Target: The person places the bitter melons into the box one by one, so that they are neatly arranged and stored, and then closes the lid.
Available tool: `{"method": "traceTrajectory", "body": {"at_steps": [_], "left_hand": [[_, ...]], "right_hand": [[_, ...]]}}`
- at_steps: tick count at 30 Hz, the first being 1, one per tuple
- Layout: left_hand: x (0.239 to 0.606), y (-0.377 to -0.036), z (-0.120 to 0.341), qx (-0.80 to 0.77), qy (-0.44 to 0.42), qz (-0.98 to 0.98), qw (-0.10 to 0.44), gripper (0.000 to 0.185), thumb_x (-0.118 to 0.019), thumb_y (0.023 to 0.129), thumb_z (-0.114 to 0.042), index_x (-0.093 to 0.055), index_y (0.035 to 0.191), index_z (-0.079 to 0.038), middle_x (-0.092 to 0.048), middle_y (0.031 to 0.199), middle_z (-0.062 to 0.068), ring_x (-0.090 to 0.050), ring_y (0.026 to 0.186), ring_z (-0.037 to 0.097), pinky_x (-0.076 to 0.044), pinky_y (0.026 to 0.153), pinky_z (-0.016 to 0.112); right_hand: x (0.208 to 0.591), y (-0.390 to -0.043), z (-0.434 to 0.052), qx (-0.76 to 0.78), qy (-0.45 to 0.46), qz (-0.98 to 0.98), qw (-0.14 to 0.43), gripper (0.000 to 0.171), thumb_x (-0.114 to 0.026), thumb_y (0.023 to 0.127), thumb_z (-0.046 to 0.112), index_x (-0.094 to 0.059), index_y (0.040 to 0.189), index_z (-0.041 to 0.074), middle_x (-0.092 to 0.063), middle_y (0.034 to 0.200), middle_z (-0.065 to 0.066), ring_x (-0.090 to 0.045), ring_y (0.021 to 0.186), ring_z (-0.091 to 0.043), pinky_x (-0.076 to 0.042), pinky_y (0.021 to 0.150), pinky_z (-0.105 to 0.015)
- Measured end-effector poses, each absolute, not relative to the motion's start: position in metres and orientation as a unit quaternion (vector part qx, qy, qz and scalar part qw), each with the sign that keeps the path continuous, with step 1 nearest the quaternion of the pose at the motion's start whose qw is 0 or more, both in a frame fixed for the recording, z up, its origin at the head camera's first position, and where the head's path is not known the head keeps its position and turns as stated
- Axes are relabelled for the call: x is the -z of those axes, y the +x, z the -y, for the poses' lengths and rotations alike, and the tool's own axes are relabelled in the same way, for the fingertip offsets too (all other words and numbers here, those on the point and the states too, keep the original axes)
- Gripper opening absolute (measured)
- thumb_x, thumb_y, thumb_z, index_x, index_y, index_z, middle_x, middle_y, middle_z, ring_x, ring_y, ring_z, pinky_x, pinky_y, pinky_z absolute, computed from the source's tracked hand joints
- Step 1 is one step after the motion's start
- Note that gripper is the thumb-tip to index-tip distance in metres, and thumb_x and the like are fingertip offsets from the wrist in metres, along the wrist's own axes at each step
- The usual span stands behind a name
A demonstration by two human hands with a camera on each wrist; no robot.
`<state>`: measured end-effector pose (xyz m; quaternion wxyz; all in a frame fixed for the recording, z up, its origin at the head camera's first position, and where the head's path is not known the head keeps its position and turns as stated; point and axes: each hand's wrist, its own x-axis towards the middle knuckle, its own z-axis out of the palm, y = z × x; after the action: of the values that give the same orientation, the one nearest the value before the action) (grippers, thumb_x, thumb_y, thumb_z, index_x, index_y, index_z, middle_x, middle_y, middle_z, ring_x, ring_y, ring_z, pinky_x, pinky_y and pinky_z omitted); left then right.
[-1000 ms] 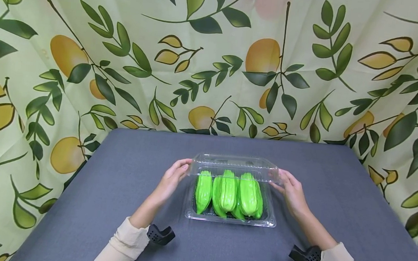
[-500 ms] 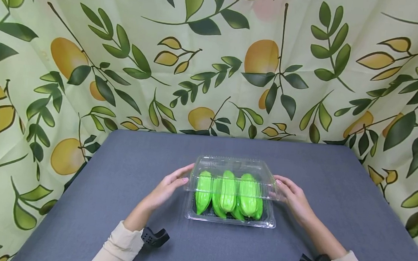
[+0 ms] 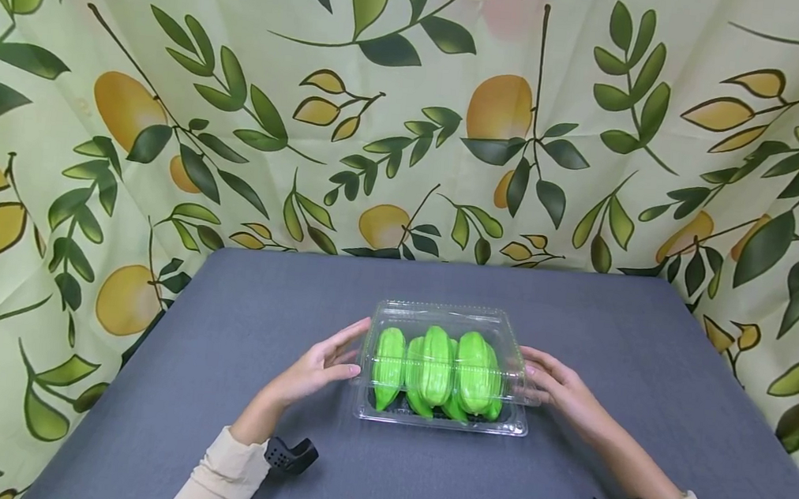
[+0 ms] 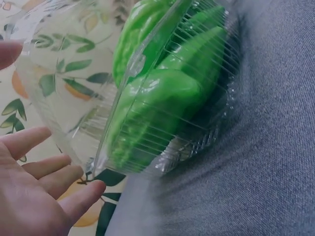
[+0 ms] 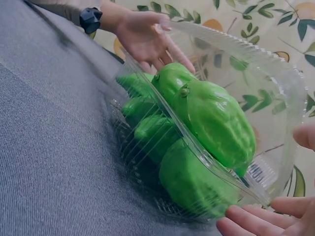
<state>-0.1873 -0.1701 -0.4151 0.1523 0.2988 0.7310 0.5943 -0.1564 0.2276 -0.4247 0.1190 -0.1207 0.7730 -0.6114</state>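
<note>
A clear plastic clamshell box (image 3: 441, 421) sits on the table, holding several bright green ridged vegetables (image 3: 436, 368); their exact kind is unclear. Its clear lid (image 3: 447, 315) slants over them, with its front edge above the base's front rim. On the left side, my left hand (image 3: 314, 369) has its thumb at the lid's edge and its fingers spread nearly straight. At the opposite side, my right hand (image 3: 559, 386) touches the lid with extended fingers. In the right wrist view, the vegetables (image 5: 221, 125) show bumpy skins through the plastic, and the left palm (image 5: 142, 39) faces the box.
A grey cloth-covered table (image 3: 283, 279) extends around the box. Behind it hangs a curtain (image 3: 414, 84) printed with leaves and orange fruit. Black wrist cameras (image 3: 292, 456) are worn on both forearms.
The lid has swung forward and down over the green vegetables, both hands moving with it at its sides. The base and its contents have stayed in place.
</note>
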Motion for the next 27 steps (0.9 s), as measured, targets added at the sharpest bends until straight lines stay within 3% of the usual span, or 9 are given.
{"method": "traceTrajectory", "body": {"at_steps": [5, 7, 15, 20, 27], "left_hand": [[0.419, -0.187, 0.173, -0.585, 0.32, -0.73, 0.152, 0.073, -0.06, 0.093, -0.009, -0.017, 0.152, 0.002, -0.009, 0.162, 0.022, -0.019, 0.149, 0.019, -0.025, 0.117, 0.05], [0.42, -0.188, 0.173, -0.582, 0.327, -0.729, 0.152, 0.075, -0.061, 0.093, -0.01, -0.017, 0.152, 0.001, -0.008, 0.163, 0.021, -0.017, 0.149, 0.013, -0.025, 0.117, 0.049], [0.419, -0.186, 0.173, -0.57, 0.317, -0.737, 0.176, 0.087, -0.066, 0.09, -0.013, -0.009, 0.154, -0.001, -0.005, 0.163, 0.022, -0.012, 0.148, 0.046, -0.023, 0.117, 0.061], [0.419, -0.183, 0.173, -0.561, 0.286, -0.751, 0.199, 0.093, -0.068, 0.089, -0.016, -0.004, 0.155, -0.007, -0.004, 0.163, 0.021, -0.016, 0.146, 0.048, -0.023, 0.118, 0.061], [0.423, -0.18, 0.174, -0.549, 0.261, -0.764, 0.217, 0.098, -0.069, 0.089, -0.02, 0.001, 0.155, -0.005, -0.004, 0.162, 0.022, -0.019, 0.147, 0.046, -0.025, 0.118, 0.058]], "right_hand": [[0.426, -0.155, -0.232, 0.605, -0.15, -0.769, 0.142, 0.059, -0.041, 0.103, 0.018, -0.017, 0.147, -0.013, -0.041, 0.136, -0.045, -0.066, 0.102, 0.002, -0.054, 0.087, -0.017], [0.426, -0.154, -0.234, 0.605, -0.154, -0.767, 0.148, 0.06, -0.042, 0.103, 0.017, -0.016, 0.148, -0.013, -0.042, 0.134, -0.045, -0.065, 0.103, 0.003, -0.054, 0.087, -0.017], [0.425, -0.147, -0.238, 0.593, -0.143, -0.775, 0.165, 0.065, -0.051, 0.099, 0.015, -0.018, 0.148, -0.011, -0.041, 0.135, -0.04, -0.06, 0.103, 0.009, -0.053, 0.087, -0.015], [0.426, -0.143, -0.238, 0.578, -0.124, -0.789, 0.17, 0.07, -0.06, 0.095, 0.017, -0.022, 0.148, -0.008, -0.043, 0.139, -0.036, -0.056, 0.104, 0.014, -0.053, 0.086, -0.014], [0.429, -0.14, -0.239, 0.577, -0.132, -0.784, 0.187, 0.073, -0.062, 0.093, 0.015, -0.02, 0.147, -0.011, -0.046, 0.136, -0.033, -0.057, 0.103, 0.013, -0.054, 0.084, -0.015]]}}
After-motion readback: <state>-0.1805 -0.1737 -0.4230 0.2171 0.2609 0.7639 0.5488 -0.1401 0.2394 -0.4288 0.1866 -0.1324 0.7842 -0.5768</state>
